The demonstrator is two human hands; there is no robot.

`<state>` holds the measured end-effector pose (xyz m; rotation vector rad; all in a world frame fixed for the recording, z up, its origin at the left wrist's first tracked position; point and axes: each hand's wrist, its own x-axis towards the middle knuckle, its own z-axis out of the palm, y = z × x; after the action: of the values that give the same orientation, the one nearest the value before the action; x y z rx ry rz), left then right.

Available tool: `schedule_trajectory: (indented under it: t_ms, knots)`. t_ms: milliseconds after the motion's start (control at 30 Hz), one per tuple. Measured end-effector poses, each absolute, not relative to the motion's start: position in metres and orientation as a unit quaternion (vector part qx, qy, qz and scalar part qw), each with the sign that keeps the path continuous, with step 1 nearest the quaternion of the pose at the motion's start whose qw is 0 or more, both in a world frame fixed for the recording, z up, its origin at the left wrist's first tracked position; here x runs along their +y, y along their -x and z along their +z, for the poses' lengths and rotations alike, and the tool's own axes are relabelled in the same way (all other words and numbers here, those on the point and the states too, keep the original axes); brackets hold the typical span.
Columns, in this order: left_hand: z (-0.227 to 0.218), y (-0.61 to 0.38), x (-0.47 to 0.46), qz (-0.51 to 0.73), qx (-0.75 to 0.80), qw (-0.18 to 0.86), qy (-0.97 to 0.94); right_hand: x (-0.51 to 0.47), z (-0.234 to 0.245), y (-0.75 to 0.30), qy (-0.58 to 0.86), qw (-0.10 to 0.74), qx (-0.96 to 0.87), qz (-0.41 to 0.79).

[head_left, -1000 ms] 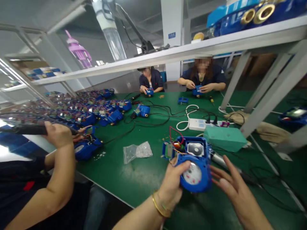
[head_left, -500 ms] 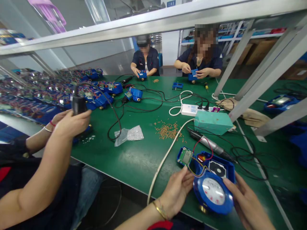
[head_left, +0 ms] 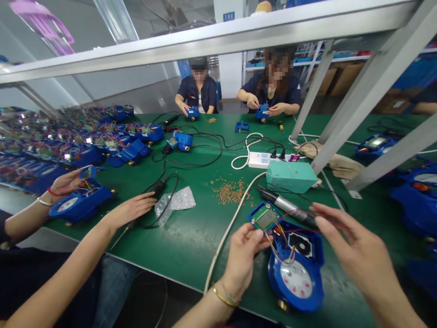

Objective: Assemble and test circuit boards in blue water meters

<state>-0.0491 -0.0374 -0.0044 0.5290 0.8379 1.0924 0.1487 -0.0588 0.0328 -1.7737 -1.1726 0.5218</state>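
Note:
A blue water meter (head_left: 296,278) with a white dial lies on the green table (head_left: 191,237) in front of me. Red, yellow and other thin wires run from it to a small blue-framed circuit board (head_left: 265,218). My left hand (head_left: 246,255) pinches the near edge of that board. My right hand (head_left: 351,246) hovers above the meter's right side, fingers spread and holding nothing. A grey electric screwdriver (head_left: 287,206) lies just beyond the meter, its white cable (head_left: 228,232) running past my left hand.
A teal box (head_left: 290,176), a white power strip (head_left: 261,159), scattered small brass screws (head_left: 229,191) and a clear bag (head_left: 177,200) lie mid-table. A co-worker at left holds a blue meter (head_left: 79,205) and rests a hand (head_left: 131,209) on a tool. Two people sit opposite. Many blue meters (head_left: 112,141) stand left.
My right hand has let go of the meter and lifted with fingers spread. My left hand moved onto the circuit board. The co-worker at left lowered the tool to the table.

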Motion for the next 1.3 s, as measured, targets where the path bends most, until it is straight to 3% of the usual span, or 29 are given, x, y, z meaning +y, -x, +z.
schedule_trajectory:
  t_ms: [233, 433, 500, 600, 667, 733, 933, 1300]
  knots:
    - [-0.005, 0.056, -0.029, 0.46, 0.385, 0.727, -0.335, -0.007, 0.04, -0.126, 0.61, 0.372, -0.544, 0.441]
    - [-0.006, 0.067, -0.015, 0.401, 0.384, 0.741, -0.378, -0.009, 0.036, -0.122, 0.607, 0.38, -0.526, 0.459]
    - [-0.003, 0.075, -0.011, 0.421, 0.424, 0.676, -0.431, -0.012, 0.035, -0.12, 0.621, 0.392, -0.519, 0.437]
    - [0.009, 0.083, -0.009, 0.516, 0.492, 0.404, -0.573, -0.013, 0.034, -0.117, 0.65, 0.392, -0.522, 0.389]
    - [0.018, 0.081, -0.009, 0.511, 0.474, 0.237, -0.677, -0.013, 0.036, -0.114, 0.666, 0.387, -0.53, 0.356]
    - [0.025, 0.073, -0.008, 0.458, 0.431, 0.153, -0.762, -0.013, 0.039, -0.112, 0.668, 0.386, -0.536, 0.343]
    - [0.023, 0.049, 0.004, 0.374, 0.408, 0.069, -0.83, -0.013, 0.044, -0.108, 0.657, 0.403, -0.535, 0.346]
    - [0.023, 0.048, 0.011, 0.357, 0.382, 0.054, -0.851, -0.016, 0.041, -0.113, 0.649, 0.381, -0.571, 0.329]
